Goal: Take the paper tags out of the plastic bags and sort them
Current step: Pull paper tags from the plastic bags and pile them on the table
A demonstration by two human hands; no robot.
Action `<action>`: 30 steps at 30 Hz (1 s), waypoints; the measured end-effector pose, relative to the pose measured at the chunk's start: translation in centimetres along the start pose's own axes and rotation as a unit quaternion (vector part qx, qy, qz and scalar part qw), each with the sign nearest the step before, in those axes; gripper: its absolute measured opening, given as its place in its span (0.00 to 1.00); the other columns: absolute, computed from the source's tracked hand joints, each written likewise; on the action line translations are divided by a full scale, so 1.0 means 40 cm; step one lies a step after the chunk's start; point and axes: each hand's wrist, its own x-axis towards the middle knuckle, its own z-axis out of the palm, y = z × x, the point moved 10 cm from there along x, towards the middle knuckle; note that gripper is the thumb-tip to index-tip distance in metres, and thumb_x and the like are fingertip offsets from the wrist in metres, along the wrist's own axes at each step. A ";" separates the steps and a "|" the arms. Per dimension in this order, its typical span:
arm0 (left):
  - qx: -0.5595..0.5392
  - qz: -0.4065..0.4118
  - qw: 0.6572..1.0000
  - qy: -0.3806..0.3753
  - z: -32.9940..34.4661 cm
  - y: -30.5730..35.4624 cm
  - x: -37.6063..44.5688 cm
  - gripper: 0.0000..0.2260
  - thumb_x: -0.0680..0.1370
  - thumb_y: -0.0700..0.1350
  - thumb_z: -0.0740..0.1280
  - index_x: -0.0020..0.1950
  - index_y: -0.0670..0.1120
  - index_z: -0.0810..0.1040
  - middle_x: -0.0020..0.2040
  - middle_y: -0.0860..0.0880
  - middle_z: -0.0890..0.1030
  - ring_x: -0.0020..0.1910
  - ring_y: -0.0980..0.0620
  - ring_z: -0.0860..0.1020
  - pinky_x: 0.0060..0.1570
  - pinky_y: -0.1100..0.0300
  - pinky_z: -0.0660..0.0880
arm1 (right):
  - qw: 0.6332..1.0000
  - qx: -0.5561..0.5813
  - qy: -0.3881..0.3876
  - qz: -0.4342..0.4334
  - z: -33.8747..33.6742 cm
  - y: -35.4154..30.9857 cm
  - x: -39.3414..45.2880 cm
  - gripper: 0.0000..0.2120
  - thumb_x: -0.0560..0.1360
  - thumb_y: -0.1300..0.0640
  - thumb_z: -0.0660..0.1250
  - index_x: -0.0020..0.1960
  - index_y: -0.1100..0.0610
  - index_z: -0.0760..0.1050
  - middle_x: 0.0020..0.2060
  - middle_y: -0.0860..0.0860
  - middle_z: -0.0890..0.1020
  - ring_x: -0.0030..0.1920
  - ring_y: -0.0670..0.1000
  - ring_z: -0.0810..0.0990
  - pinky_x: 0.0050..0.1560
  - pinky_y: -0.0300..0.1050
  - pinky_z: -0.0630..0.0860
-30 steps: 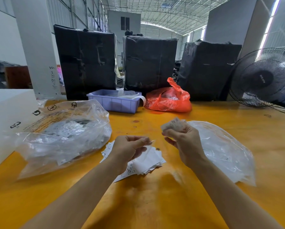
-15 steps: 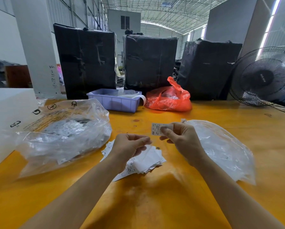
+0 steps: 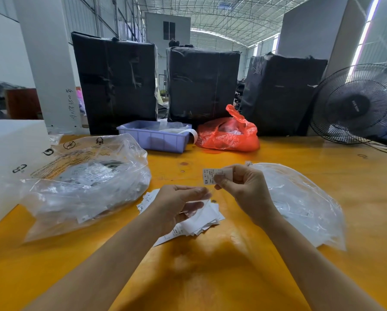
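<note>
Over the yellow surface [image 3: 210,277], my right hand [image 3: 244,189] pinches a small paper tag [image 3: 210,176] marked XS between thumb and forefinger, holding it up in front of me. My left hand [image 3: 179,203] sits just beside and slightly below it, fingers curled round a small clear sleeve [image 3: 197,207] that is hard to make out against the papers beneath. Under that hand lies a loose pile of tags [image 3: 201,221], white slips fanned across the surface.

To the left a big clear bag [image 3: 82,182], bulging with packets, rests against a white box [image 3: 10,158] at the edge. To the right, partly behind my right wrist, lies a flatter clear bag [image 3: 305,203] spread over the surface, well apart from the bulging one.

Further back, a lilac tray [image 3: 154,139] stands near the far edge, with an orange carrier bag [image 3: 228,133] just beside it on the right. Behind them three tall bundles wrapped in black [image 3: 201,84] stand in a row and block much of the hall beyond. A black fan [image 3: 356,104] stands at the far right, its cage overlapping the last bundle. A white pillar [image 3: 51,63] rises at the back left, handwriting running up its side.
</note>
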 end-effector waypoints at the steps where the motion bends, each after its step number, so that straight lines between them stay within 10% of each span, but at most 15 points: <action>1: 0.001 0.001 1.000 -0.003 0.001 0.000 -0.001 0.03 0.67 0.43 0.74 0.37 0.43 0.85 0.40 0.46 0.85 0.29 0.55 0.79 0.32 0.63 0.72 | 1.000 -0.002 0.001 0.000 0.000 0.000 0.000 0.03 0.72 0.65 0.70 0.41 0.59 0.79 0.34 0.49 0.83 0.34 0.45 0.83 0.37 0.36 0.79; 30: -0.019 0.011 0.999 0.031 -0.022 0.004 0.006 0.08 0.68 0.38 0.74 0.46 0.40 0.82 0.39 0.45 0.85 0.31 0.54 0.79 0.28 0.67 0.74 | 0.998 -0.059 0.001 -0.007 0.006 0.001 -0.001 0.02 0.72 0.66 0.70 0.42 0.65 0.80 0.36 0.54 0.84 0.34 0.47 0.83 0.35 0.39 0.79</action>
